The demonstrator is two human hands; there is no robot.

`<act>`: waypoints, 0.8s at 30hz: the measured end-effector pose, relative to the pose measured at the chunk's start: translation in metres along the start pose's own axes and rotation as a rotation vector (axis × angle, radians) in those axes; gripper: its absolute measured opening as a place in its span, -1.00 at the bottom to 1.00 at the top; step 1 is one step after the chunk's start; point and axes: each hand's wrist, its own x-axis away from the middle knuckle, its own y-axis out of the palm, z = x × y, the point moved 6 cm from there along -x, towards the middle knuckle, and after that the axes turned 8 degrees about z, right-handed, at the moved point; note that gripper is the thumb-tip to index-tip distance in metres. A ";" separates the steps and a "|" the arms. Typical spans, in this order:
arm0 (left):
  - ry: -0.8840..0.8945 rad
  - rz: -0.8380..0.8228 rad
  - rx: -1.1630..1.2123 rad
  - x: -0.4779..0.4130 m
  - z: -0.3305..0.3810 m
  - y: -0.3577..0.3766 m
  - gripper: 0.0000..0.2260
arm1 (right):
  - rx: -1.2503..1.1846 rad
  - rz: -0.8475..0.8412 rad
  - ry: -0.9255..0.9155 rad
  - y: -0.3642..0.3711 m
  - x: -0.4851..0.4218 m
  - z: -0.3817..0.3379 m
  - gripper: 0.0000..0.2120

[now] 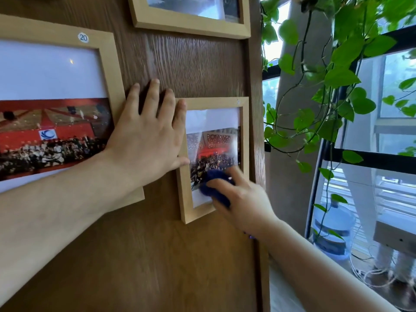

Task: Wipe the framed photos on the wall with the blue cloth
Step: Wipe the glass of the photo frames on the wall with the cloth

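Head view, and we're right up against a wood-grain wall panel (180,255) with three pale wooden frames on it. The right hand (238,197) is on the small framed photo (213,154), low on its glass, fingers curled around a bunched blue cloth (216,184) and pressing it to the lower part of the picture. The cloth sits over the bottom of the crowd scene and the white margin under it. That hand is blurred, so exactly how much of the cloth is tucked into the palm is hard to judge.

The left hand (146,136) is flat and wide open, holding nothing, fingers spread and pointing up. The palm lies on the bare panel between two frames, the forefinger lies over the small frame's upper left corner and the thumb tip touches its left edge.

To the left hangs the large framed photo (51,109), a red-backed hall full of people, with a round sticker (83,37) reading 20 on its top rail. The left wrist crosses that frame's lower right corner. Above, the bottom edge of a third frame (191,25) pokes into shot, cut off at the top.

Off to the right, trailing green pothos vines (337,75) hang beside a black-framed window (371,161), and a water jug (333,228) stands on the floor below.
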 end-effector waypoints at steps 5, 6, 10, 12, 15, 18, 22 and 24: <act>-0.002 -0.002 0.004 -0.001 0.000 -0.002 -0.02 | -0.052 -0.137 -0.106 0.007 0.006 -0.008 -0.68; -0.002 -0.006 0.004 -0.001 0.000 -0.001 -0.02 | -0.037 -0.146 -0.095 0.007 0.007 -0.001 -0.68; -0.005 -0.014 0.002 -0.002 0.000 -0.001 -0.02 | 0.070 -0.133 -0.035 0.001 0.011 0.025 -0.74; -0.013 -0.016 0.007 -0.002 0.000 -0.003 -0.03 | 0.129 -0.129 0.014 -0.001 0.011 0.036 -0.77; -0.021 -0.014 0.013 -0.002 -0.001 -0.004 -0.03 | 0.195 -0.107 0.073 -0.008 0.010 0.050 -0.78; -0.030 0.006 0.049 -0.001 -0.006 -0.007 -0.04 | 0.164 -0.016 0.052 -0.028 -0.004 0.048 -0.74; 0.006 0.103 0.103 -0.001 -0.016 -0.016 -0.14 | 0.142 0.153 -0.052 -0.061 -0.052 0.033 -0.70; 0.026 0.182 0.090 -0.007 -0.025 -0.025 -0.20 | 0.146 0.227 -0.102 -0.076 -0.083 0.025 -0.72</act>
